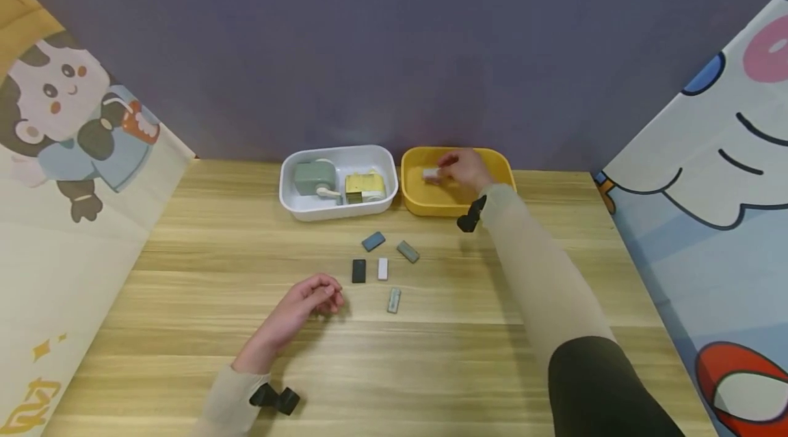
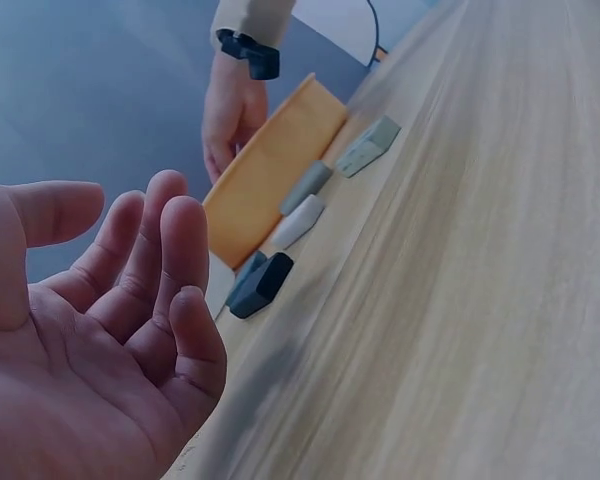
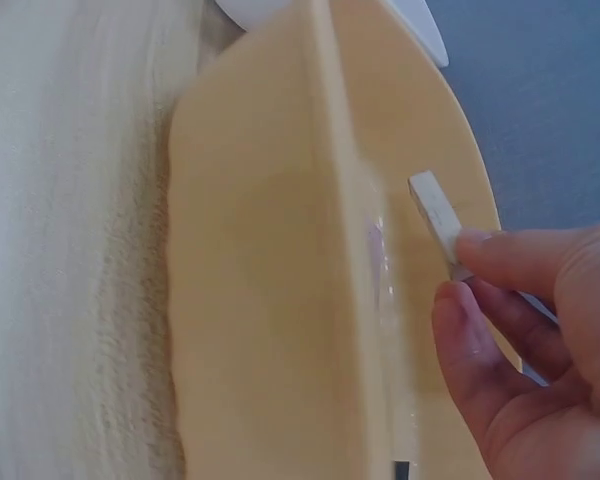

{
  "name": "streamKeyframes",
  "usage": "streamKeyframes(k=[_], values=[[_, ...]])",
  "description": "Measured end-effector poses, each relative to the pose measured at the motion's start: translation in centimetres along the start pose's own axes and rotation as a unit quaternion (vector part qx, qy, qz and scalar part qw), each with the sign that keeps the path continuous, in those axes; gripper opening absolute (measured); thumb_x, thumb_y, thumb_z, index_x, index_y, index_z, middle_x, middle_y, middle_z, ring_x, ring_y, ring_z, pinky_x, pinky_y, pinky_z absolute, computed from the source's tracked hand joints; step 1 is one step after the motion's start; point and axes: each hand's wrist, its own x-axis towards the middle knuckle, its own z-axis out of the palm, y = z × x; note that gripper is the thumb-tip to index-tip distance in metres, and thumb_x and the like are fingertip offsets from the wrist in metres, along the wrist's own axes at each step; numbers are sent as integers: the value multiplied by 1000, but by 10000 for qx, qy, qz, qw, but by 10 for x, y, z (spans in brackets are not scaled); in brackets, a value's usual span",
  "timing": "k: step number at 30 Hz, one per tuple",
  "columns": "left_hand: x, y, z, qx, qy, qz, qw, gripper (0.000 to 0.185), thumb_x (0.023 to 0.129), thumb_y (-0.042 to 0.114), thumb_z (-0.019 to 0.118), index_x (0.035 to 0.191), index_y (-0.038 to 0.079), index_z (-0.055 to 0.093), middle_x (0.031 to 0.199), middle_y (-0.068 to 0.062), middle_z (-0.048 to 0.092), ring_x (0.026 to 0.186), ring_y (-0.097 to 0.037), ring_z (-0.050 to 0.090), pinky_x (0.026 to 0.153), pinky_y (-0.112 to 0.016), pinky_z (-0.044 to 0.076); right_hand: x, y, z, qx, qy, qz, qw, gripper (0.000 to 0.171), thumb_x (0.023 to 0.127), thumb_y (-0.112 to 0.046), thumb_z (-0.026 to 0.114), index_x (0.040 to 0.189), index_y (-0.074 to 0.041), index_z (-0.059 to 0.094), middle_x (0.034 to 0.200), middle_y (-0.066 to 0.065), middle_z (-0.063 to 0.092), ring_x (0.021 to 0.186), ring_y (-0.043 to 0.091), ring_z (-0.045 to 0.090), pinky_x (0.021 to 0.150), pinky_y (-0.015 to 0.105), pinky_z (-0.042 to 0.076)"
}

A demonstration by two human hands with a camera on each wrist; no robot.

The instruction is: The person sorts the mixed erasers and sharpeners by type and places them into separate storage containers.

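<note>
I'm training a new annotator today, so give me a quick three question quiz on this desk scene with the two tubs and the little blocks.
1. True or false: the right hand pinches a small white block inside the yellow tub.
2. How many small blocks lie loose on the table in front of the tubs?
A) three B) five C) eight
3. Fill in: the left hand rests on the table and holds ____.

Key
1. True; the right wrist view shows the fingers on the block's end.
2. B: blue-grey, grey-green, black, white, pale grey.
3. Nothing; its fingers are loosely curled.
</note>
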Motion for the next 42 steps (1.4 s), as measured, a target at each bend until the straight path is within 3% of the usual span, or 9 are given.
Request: streamKeyframes(k=[11, 19, 25, 33, 42], values=[[2, -4, 4, -62, -83, 14, 9999, 40, 106, 23, 48, 118, -15, 50, 98, -9, 66, 87, -19, 64, 82, -35, 53, 12, 11, -9, -946, -179, -101, 9953, 26, 88, -4, 67, 114, 2, 70, 112, 17, 68, 100, 30, 58, 91, 41, 47], [0, -5, 5, -128, -24, -67, 9999, 41, 106, 24, 49, 118, -15, 50, 98, -9, 65, 86, -19, 64, 81, -34, 53, 12, 26, -18, -1045, -200, -145, 9942, 26, 84, -1, 67, 110, 5, 70, 109, 20, 68, 98, 33, 59, 91, 44, 47], [1, -5, 6, -169, 2, -104, 9998, 39, 106, 23, 49, 119, -14, 51, 100, -14, 65, 85, -18, 64, 81, -34, 52, 14, 32, -25, -1028, -587, -9, 9930, 30, 86, -6, 66, 115, 2, 69, 113, 18, 68, 100, 32, 58, 90, 43, 47], [2, -6, 5, -186, -13, -101, 9998, 39, 106, 23, 48, 119, -13, 51, 100, -13, 65, 87, -20, 64, 81, -33, 52, 3, 21, -38, -333, -821, 213, 9958, 36, 100, -18, 57, 131, 1, 60, 120, 21, 63, 106, 38, 59, 91, 47, 48], [3, -5, 2, -61, 74, -79, 9999, 38, 106, 24, 48, 119, -12, 52, 101, -15, 65, 88, -22, 64, 82, -33, 52, -16, 20, -45, 753, -803, 168, 9938, 38, 105, -18, 52, 136, 4, 54, 128, 24, 60, 115, 42, 56, 99, 52, 45]])
